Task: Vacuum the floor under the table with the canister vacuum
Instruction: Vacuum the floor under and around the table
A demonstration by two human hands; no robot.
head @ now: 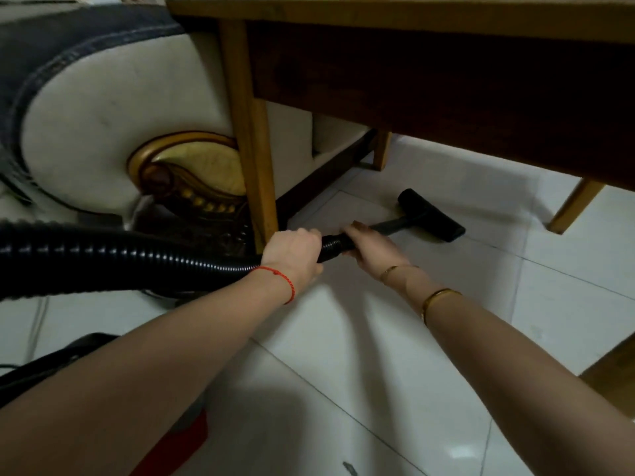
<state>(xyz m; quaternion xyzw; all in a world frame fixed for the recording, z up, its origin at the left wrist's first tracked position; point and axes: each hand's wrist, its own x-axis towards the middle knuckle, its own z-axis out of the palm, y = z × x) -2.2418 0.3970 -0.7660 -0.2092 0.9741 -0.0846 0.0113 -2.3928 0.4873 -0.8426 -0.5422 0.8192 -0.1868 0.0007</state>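
**Tiled floor under the table**

I see a pale, glossy tiled floor (395, 355) with thin dark grout lines. The black vacuum nozzle (431, 216) rests flat on it beneath the wooden table (412, 15), whose legs stand on the tiles beside the sofa base (192, 187).

Dim light is washing the white floor tiles (429, 338), glare glinting lower right. Arm shadows are pooling centrally; edges are bending, softly blurred.

The nozzle (433, 214) lies on the floor (378, 338) under the table (446, 80); a sofa (113, 139) stands at ten o'clock beside the table.
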